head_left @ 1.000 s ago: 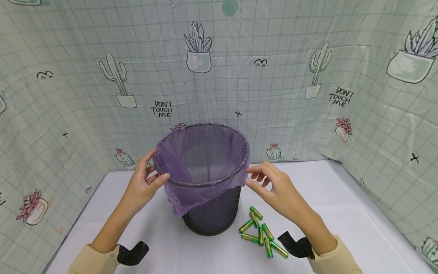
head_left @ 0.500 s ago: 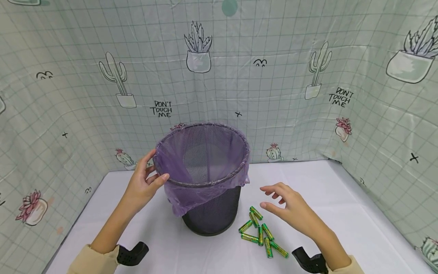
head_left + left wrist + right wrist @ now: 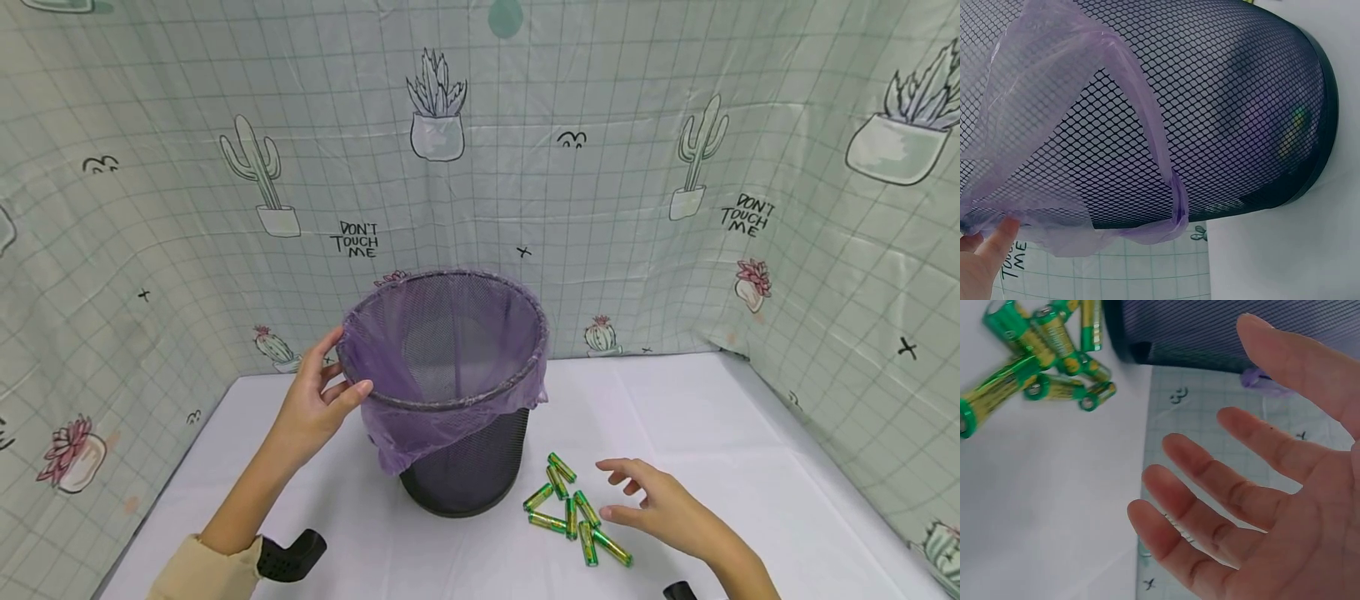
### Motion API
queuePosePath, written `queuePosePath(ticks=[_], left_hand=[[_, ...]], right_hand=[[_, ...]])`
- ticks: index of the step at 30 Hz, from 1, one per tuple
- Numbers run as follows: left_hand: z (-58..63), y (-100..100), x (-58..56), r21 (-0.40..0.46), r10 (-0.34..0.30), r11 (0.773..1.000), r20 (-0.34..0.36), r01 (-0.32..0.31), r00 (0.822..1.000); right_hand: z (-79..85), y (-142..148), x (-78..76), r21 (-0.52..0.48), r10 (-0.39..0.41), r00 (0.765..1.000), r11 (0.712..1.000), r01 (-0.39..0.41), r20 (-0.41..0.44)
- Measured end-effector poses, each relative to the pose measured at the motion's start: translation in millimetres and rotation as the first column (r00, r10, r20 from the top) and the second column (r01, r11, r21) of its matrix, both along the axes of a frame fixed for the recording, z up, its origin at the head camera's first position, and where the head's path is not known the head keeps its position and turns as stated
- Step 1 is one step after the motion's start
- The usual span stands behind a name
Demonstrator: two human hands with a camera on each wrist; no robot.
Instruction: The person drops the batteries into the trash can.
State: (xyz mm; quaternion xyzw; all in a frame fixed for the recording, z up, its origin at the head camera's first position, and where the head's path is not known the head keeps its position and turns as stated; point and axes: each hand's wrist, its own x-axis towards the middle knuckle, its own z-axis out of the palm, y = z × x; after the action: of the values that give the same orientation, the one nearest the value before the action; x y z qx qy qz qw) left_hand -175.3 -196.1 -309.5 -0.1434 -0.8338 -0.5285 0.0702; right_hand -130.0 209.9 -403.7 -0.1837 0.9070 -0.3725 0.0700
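Note:
A black mesh trash can (image 3: pixel 468 462) stands upright on the table, lined with a purple plastic bag (image 3: pixel 427 429) folded over its rim. My left hand (image 3: pixel 309 412) holds the can's rim at the left, thumb on the front edge. In the left wrist view, fingertips (image 3: pixel 1004 237) touch the bag. Several green and yellow batteries (image 3: pixel 572 517) lie loose right of the can. Beside them on the right hovers my right hand (image 3: pixel 663 508), fingers spread and holding nothing. A green-yellow spot (image 3: pixel 1291 134) shows through the mesh; I cannot tell if it lies inside or beyond.
A white cloth (image 3: pixel 750 467) covers the table. Patterned fabric walls (image 3: pixel 480 200) with cactus drawings enclose it at the back and both sides. The can stands near the back wall.
My right hand has left the can's right rim and moved down and right, to beside the batteries. My left hand, the can and the batteries stay where they were.

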Motion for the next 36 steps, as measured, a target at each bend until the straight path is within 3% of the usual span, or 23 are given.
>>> queuePosePath(ticks=[8,15,21,27,36], left_hand=[[-0.3,0.6,-0.9,0.006,0.0,1.0,-0.003,0.0,1.0],[0.1,0.6,-0.8,0.005,0.003,1.0,0.002,-0.003,1.0],[-0.2,0.7,-0.7,0.007,0.0,1.0,0.004,0.0,1.0],[-0.5,0.2,-0.7,0.005,0.004,1.0,0.01,-0.004,1.0],[-0.8,0.3,-0.5,0.006,0.003,1.0,0.008,-0.004,1.0]], right_hand=[[-20.0,9.1,5.2,-0.004,0.004,0.994,1.0,-0.004,0.11],[-34.0,15.7,10.1,0.007,-0.019,0.989,1.0,0.018,0.143],[-44.5,22.0,15.2,-0.032,0.013,0.977,0.999,-0.006,0.214],[-53.3,26.8,20.1,-0.06,0.041,0.97,0.998,-0.027,0.238],[-62.6,25.6,24.2,-0.038,-0.011,0.969,0.999,0.021,0.245]])
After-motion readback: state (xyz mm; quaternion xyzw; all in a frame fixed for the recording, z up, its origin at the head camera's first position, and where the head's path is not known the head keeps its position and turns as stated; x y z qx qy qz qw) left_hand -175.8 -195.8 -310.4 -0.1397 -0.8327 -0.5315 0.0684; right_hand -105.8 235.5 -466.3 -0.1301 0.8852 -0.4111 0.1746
